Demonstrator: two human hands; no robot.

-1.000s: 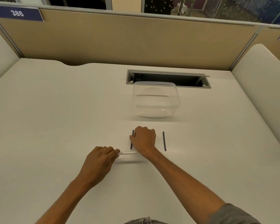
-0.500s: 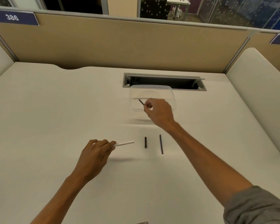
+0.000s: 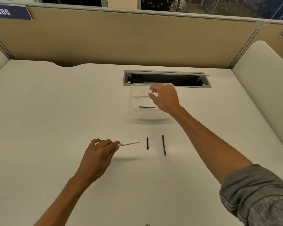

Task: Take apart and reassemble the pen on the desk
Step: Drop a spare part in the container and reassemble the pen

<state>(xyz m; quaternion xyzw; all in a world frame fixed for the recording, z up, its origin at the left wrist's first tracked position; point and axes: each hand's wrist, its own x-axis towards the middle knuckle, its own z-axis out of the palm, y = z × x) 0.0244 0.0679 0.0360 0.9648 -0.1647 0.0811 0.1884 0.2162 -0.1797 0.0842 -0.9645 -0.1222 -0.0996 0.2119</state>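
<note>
My left hand holds the white pen barrel just above the desk, its free end pointing right. To its right lie a short black pen part and a longer thin black rod, both on the desk. My right hand hovers over the clear plastic container, fingers apart and holding nothing. A dark pen part lies flat inside the container.
A cable slot with an open lid runs along the desk behind the container. Tan partition walls close off the back, and a white side panel stands on the right.
My right hand lifted a dark pen part from the desk, carried it over the container and let it go; the part now lies inside. My left hand kept hold of the white barrel.
</note>
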